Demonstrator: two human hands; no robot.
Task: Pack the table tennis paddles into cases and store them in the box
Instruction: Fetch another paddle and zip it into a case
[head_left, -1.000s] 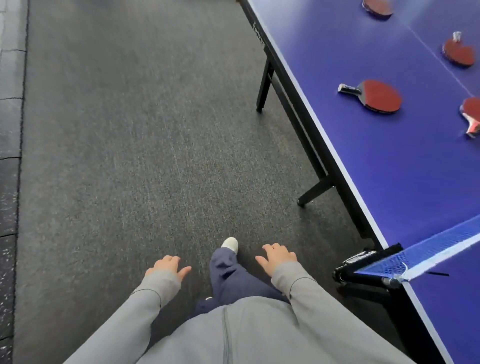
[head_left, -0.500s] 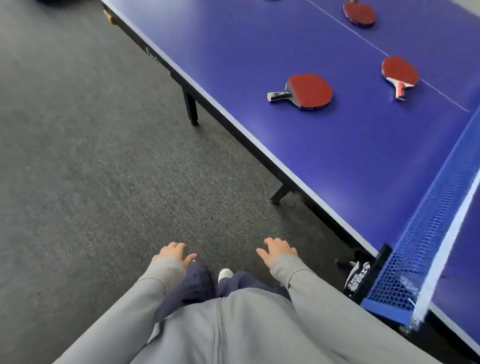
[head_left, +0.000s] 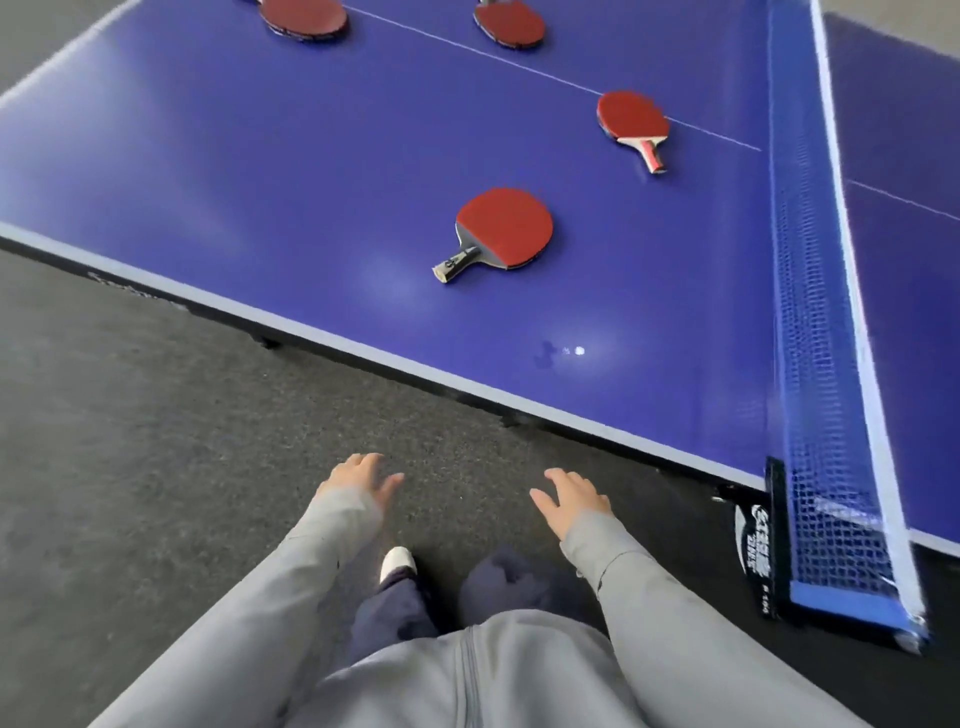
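Grey sleeves run down to both hands, which hang over the carpeted floor just short of the tabletop's near edge: the left hand (head_left: 358, 478) and the right hand (head_left: 571, 499) both have loose, spread fingers and hold nothing, which suits a person standing at the table before any pickup. Beyond them the blue tabletop (head_left: 260, 171) carries four red paddles lying flat, rubber face up and well apart from one another, probably left where play ended, not laid out for packing. The nearest paddle (head_left: 501, 228) sits midway across this half, its handle pointing back toward the near edge, so it looks the easiest first grasp for either hand. A second paddle (head_left: 634, 122) lies farther in, near the net (head_left: 815, 312) and touching the white centre line, handle also turned toward the near edge. Two more paddles (head_left: 304, 18) (head_left: 511, 26) rest toward the far edge, cut off by the frame, handles out of sight. No case and no box is visible, so the packing appears not yet begun. The net post and clamp (head_left: 758, 545) grip the tabletop's near edge at the right.
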